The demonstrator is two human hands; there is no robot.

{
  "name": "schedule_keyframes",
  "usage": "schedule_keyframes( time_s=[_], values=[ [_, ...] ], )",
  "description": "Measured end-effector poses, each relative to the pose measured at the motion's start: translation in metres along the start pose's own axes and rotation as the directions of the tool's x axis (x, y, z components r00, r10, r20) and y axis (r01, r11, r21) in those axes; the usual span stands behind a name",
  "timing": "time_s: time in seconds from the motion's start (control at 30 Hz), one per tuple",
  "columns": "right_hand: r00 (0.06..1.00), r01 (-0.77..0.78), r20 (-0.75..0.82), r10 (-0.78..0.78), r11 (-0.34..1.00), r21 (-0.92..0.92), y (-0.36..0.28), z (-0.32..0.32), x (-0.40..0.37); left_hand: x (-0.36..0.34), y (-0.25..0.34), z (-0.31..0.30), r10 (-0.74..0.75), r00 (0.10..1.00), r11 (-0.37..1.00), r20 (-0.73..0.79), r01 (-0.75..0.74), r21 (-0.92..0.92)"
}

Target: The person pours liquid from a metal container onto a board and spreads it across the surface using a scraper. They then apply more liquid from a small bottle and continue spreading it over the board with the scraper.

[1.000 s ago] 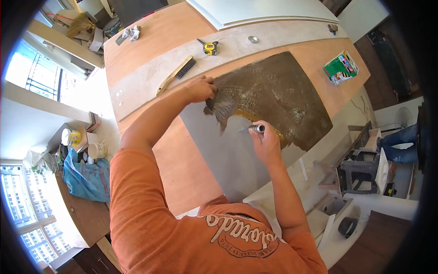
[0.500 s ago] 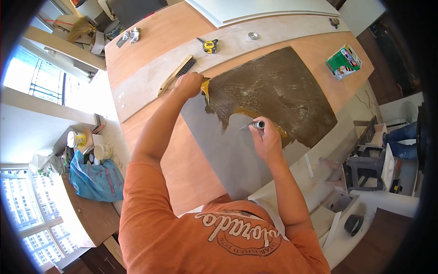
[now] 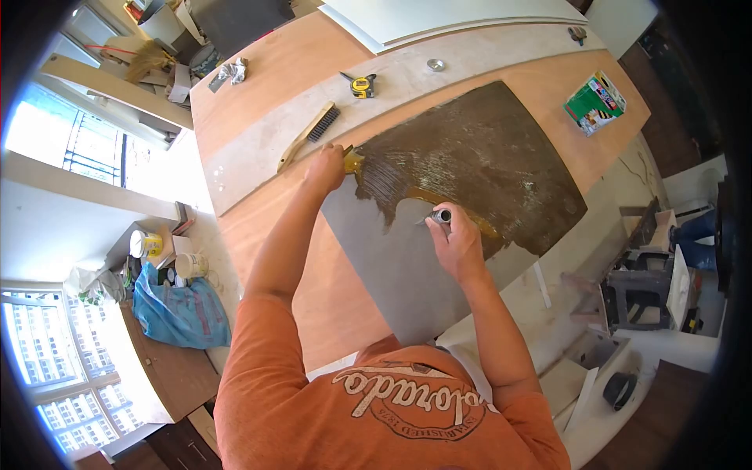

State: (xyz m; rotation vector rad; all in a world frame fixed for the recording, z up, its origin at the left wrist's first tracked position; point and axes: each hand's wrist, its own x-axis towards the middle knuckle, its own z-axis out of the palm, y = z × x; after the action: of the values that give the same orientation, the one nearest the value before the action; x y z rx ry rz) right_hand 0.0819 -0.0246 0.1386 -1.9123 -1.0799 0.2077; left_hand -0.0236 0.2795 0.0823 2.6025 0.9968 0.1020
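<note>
A grey sheet lies on the plywood table, its far half coated in dark brown glue with comb lines. My left hand grips a glue-smeared yellow spreader at the sheet's far left corner. My right hand rests on the sheet at the edge of the wet glue, closed around a small silver cylindrical tool.
A wire brush, a yellow tape measure and a small metal lid lie on a pale board beyond the sheet. A green box sits at the right. White panels lie at the far end. Buckets and a blue bag are left.
My left hand has slid the spreader from the glue's lower left edge up to the sheet's far left corner. My right hand has stayed put on the sheet.
</note>
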Motion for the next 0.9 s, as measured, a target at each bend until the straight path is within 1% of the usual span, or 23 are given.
schedule_keyframes(
  time_s=[0.03,0.13,0.23,0.27,0.37,0.43,0.47,0.53,0.57,0.6,0.7,0.77,0.8,0.9],
  values=[
    [1.0,-0.019,0.016,0.019,1.0,0.006,-0.002,0.0,0.001,0.003,-0.001,0.005,-0.001,1.0,1.0,0.008,0.0,0.01],
    [1.0,0.018,0.014,-0.018,1.0,-0.006,0.001,-0.001,0.001,-0.004,0.005,0.027,0.046,0.995,0.994,0.088,-0.055,0.098],
    [0.999,-0.032,0.022,0.032,0.999,0.026,0.002,0.0,0.0,-0.024,0.012,0.03,0.113,0.993,0.993,0.025,-0.114,0.012],
    [1.0,-0.024,0.013,0.024,0.999,0.029,0.002,-0.001,0.001,-0.026,0.012,0.026,0.055,0.998,0.998,0.021,-0.054,-0.043],
    [1.0,-0.022,0.002,0.022,0.999,0.032,0.001,0.0,0.0,-0.017,0.011,0.018,-0.018,0.994,0.999,-0.104,0.013,-0.046],
    [0.999,-0.031,0.009,0.031,0.999,0.02,-0.001,0.0,0.002,-0.013,0.001,0.037,0.019,0.993,1.0,-0.118,-0.017,0.015],
    [1.0,-0.008,-0.001,0.008,1.0,0.006,0.001,0.002,0.002,-0.01,-0.003,0.048,0.038,0.991,0.999,-0.125,-0.032,0.044],
    [0.999,0.038,-0.019,-0.039,0.999,-0.026,0.005,0.004,0.003,-0.019,0.005,0.054,0.105,0.983,0.994,-0.151,-0.098,0.052],
    [0.999,0.021,-0.024,-0.022,1.0,-0.021,0.005,0.003,0.002,-0.024,0.009,0.057,0.139,0.977,0.99,-0.161,-0.131,0.058],
    [1.0,0.003,-0.026,-0.003,1.0,-0.015,0.001,0.003,0.002,-0.028,0.015,0.051,0.124,0.983,0.992,-0.137,-0.12,0.039],
    [1.0,-0.011,-0.021,0.011,1.0,-0.009,0.002,0.004,0.002,-0.025,0.012,0.04,0.038,0.965,0.999,-0.261,-0.043,-0.015],
    [1.0,-0.014,-0.015,0.014,1.0,-0.007,0.003,0.004,0.003,-0.023,-0.001,0.055,0.049,0.965,0.999,-0.257,-0.044,0.026],
    [1.0,-0.02,-0.008,0.02,1.0,-0.003,0.002,0.004,0.003,-0.026,0.0,0.052,0.051,0.966,0.998,-0.255,-0.042,0.044],
    [0.999,-0.041,0.005,0.041,0.999,-0.007,-0.004,0.002,0.004,-0.041,0.006,0.045,0.08,0.982,0.996,-0.17,-0.087,-0.036]
  ],
)
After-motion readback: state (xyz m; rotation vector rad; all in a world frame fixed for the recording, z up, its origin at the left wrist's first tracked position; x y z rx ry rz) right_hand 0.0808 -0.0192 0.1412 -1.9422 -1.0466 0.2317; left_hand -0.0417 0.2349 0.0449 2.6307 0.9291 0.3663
